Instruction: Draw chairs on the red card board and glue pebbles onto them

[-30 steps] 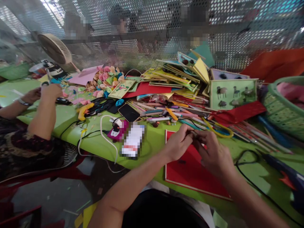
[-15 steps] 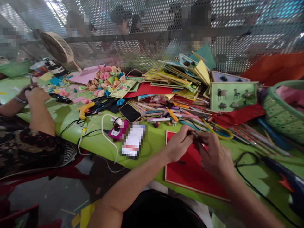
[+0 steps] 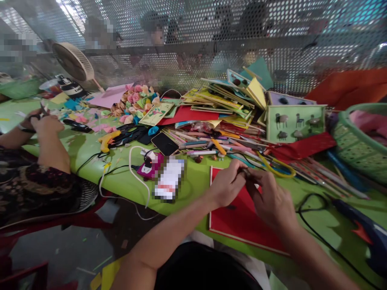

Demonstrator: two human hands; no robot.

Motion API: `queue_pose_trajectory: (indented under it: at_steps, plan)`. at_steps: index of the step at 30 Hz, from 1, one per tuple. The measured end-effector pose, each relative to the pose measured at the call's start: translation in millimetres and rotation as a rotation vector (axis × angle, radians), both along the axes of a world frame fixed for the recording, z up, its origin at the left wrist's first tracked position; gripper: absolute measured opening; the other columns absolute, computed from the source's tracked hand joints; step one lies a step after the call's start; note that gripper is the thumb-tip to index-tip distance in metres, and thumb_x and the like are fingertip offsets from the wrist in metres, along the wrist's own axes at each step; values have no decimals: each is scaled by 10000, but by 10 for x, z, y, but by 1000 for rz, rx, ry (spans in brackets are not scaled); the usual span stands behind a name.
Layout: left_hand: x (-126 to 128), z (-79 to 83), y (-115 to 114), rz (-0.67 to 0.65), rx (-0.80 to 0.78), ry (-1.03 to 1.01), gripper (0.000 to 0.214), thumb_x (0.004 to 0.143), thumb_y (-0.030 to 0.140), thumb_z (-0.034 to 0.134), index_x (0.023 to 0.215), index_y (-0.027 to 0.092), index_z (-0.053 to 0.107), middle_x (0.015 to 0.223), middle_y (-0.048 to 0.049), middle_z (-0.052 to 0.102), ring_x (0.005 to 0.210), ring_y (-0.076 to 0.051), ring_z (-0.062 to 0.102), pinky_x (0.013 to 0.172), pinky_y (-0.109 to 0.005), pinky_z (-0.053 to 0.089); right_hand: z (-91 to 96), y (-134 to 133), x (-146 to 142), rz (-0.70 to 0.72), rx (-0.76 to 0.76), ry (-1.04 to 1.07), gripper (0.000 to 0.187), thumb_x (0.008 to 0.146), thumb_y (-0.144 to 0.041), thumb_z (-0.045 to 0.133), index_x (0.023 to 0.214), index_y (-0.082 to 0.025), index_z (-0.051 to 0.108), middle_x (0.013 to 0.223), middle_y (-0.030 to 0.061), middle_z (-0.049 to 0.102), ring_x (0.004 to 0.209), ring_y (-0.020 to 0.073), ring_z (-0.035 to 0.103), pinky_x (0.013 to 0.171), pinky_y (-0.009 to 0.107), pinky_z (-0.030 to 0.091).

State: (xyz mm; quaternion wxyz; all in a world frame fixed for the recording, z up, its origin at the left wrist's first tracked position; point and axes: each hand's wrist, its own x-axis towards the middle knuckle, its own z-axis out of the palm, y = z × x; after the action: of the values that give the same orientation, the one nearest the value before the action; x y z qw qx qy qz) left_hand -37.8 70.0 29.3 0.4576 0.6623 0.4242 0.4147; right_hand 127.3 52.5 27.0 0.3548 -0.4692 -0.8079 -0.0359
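My left hand (image 3: 230, 183) and my right hand (image 3: 270, 195) meet above a red board (image 3: 229, 225) with a pale wooden frame. Fingertips of both hands pinch a small dark brownish piece (image 3: 246, 172), mostly covered by the fingers, so its kind does not show. A small dark mark lies on the red board left of my right hand. Beyond the hands are pens and pencils (image 3: 196, 144), a yellow-handled loop (image 3: 281, 171) and a few small round beads or nuts. To the right lies a dark blue glue gun (image 3: 359, 225) with an orange trigger.
A phone (image 3: 169, 179) and a purple socket block (image 3: 151, 165) with cables lie left of the board. Behind are stacked framed cards (image 3: 217, 98), a green framed picture (image 3: 296, 123) and a green basket (image 3: 359, 141). A co-worker's hands (image 3: 45, 121) hold scissors at far left.
My right hand has shifted slightly left, its fingers closer around the small piece. My left hand stays nearly in place. The co-worker's hands and scissors have moved a little.
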Motion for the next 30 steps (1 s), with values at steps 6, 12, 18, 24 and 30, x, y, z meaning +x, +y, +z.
queue_pose_trajectory:
  at_steps: [6,12,18,24,30]
  plan:
    - [-4,38,-26,24,26,35,100,963,228,430,1050,234,479,916,-12,612,874,-197,602,802,-322,458,21,-17,-47,1,4,21,136,1016,-221,536,1143,-202,581,994,105,834,785,236,815,637,280,586]
    - [20,14,-15,-7,-9,-140,110,949,181,427,1023,220,497,912,-6,585,841,-163,557,801,-301,457,12,-15,-8,-51,-68,66,161,1018,-307,551,1140,-207,585,976,108,828,792,246,811,625,289,568]
    - [43,22,13,-112,-124,-385,185,1003,381,524,1036,201,503,904,-11,573,832,-155,567,796,-292,481,-41,7,53,-100,-159,101,225,999,-342,558,1172,-210,610,956,106,824,823,273,812,636,316,583]
    - [31,11,18,-74,-146,-330,55,983,229,471,1020,207,505,896,8,548,845,-146,535,840,-291,455,-3,16,6,-45,-111,67,163,975,-285,560,1110,-206,610,961,110,832,759,261,810,608,305,579]
    - [43,-9,26,-36,-138,-281,58,969,241,468,1006,217,504,912,10,557,885,-155,531,885,-299,449,22,18,3,-33,-100,70,210,972,-250,569,1173,-210,618,998,95,835,794,255,815,640,308,595]
